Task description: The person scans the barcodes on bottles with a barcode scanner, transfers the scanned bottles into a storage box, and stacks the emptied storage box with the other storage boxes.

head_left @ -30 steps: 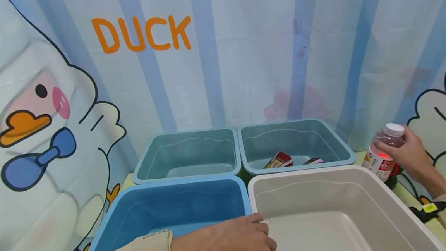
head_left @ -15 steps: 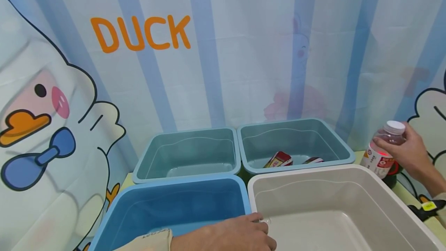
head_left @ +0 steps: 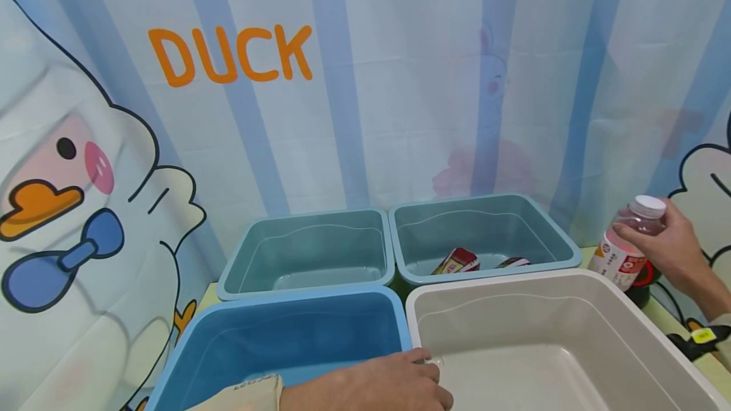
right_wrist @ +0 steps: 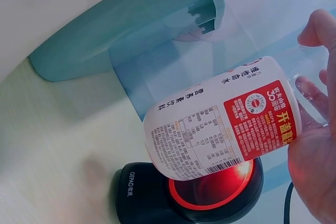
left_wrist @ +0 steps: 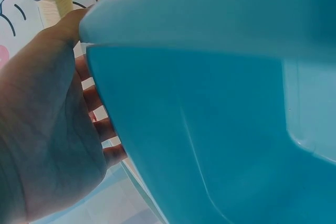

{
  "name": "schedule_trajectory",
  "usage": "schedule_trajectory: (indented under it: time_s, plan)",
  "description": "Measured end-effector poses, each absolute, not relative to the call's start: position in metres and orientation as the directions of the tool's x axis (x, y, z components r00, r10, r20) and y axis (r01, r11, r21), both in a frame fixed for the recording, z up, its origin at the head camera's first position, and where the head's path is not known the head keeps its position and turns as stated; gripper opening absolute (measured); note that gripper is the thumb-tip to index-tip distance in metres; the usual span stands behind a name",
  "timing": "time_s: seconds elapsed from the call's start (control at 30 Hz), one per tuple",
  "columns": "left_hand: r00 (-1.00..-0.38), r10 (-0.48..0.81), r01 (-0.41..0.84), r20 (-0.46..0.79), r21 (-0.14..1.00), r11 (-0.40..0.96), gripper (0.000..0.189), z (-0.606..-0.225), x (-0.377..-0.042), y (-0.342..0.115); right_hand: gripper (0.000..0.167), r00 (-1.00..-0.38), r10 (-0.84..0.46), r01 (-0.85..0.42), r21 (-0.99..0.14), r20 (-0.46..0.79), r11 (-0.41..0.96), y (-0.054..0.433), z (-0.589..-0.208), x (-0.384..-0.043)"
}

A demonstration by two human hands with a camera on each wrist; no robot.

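Note:
My right hand (head_left: 671,243) grips a clear plastic drink bottle (head_left: 619,259) with a white cap and a white-and-red label. It is tilted, its base slanting down to the left. In the right wrist view, the label's printed side with the barcode lies right over a black barcode scanner (right_wrist: 205,195) with a glowing red ring. My left hand (head_left: 377,385) rests at the rim where the blue bin (head_left: 285,300) meets the beige bin (head_left: 508,290). In the left wrist view, its fingers (left_wrist: 94,98) pass behind the bin's edge.
Two green bins stand behind: the left green bin (head_left: 308,221) and the right green bin (head_left: 485,205), which has red packages (head_left: 459,261) inside. A black cable (right_wrist: 287,203) runs near the scanner. A duck-print curtain (head_left: 400,81) hangs behind.
The bottle and my right hand have shifted slightly up, and the bottle's base has moved a little to the left. The red glow on its label is gone in the head view. My left hand stays put.

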State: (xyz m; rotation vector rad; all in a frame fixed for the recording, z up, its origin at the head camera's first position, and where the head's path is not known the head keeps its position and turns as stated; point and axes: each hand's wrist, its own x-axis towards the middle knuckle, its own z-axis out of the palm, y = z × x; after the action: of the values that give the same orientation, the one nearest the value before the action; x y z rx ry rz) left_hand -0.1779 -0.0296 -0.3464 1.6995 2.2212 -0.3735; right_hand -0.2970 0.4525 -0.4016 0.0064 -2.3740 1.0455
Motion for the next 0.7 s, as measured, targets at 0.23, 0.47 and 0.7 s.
schedule_trajectory:
  time_s: [0.23, 0.47, 0.7]
  plan:
    - [-0.243, 0.879, 0.964, -0.411, -0.004, 0.265, 0.048, -0.346, -0.178, -0.029, 0.051, -0.849, 0.164, -0.287, -0.699, 0.503, 0.655, 0.456, -0.405, -0.295]
    - [-0.238, 0.884, 0.967, -0.403, -0.013, 0.255, 0.046, -0.346, -0.178, -0.029, 0.050, -0.853, 0.143, -0.313, -0.710, 0.502, 0.631, 0.456, -0.409, -0.295]
    - [-0.232, 0.884, 0.969, -0.405, -0.015, 0.247, 0.045, -0.347, -0.178, -0.029, 0.052, -0.856, 0.148, -0.300, -0.709, 0.495, 0.638, 0.457, -0.415, -0.295]
